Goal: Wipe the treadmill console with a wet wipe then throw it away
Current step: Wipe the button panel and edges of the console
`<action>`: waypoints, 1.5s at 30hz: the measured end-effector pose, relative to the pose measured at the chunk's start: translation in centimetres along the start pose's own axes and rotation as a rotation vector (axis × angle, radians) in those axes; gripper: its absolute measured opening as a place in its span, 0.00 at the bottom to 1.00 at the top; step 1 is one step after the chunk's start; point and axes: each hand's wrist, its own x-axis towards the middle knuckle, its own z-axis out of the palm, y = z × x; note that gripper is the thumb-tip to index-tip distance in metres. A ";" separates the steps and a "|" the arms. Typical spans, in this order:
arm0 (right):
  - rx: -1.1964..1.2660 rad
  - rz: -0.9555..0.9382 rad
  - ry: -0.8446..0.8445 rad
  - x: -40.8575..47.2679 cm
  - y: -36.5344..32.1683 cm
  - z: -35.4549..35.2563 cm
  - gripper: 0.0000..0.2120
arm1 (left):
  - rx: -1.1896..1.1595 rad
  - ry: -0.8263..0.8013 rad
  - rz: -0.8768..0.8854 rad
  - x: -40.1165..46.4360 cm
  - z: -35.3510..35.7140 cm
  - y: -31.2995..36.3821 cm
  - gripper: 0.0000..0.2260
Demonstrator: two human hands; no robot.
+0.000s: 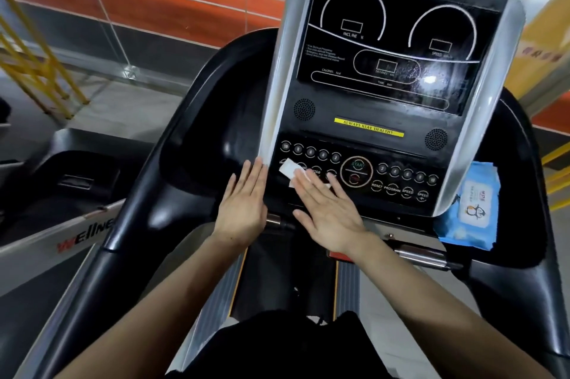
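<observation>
— Wiping the buttons: right hand [327, 212] flat, fingers spread, pressing the wet wipe [293, 172] onto the console [364, 119]; left hand [243, 203] open, steadying its edge.
— Risk?
— Pressing START [357, 165] by accident, probably.

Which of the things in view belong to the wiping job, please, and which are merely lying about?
Belongs to the job:
- wet wipe under the right hand
- treadmill console
- left hand at the console's edge

Lying about:
- blue wipes pack
- yellow railing
</observation>
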 end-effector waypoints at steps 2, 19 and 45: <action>-0.036 0.050 0.038 -1.2 1.8 -0.2 0.32 | 0.000 -0.011 -0.011 0.1 -0.2 -0.3 0.37; 0.008 0.098 0.184 5.7 -0.2 -3.1 0.31 | 0.007 -0.106 -0.076 -0.1 -1.5 -2.3 0.35; 0.292 -0.073 0.610 6.5 -3.9 0.4 0.07 | -0.036 -0.180 -0.060 0.5 -1.9 -2.7 0.37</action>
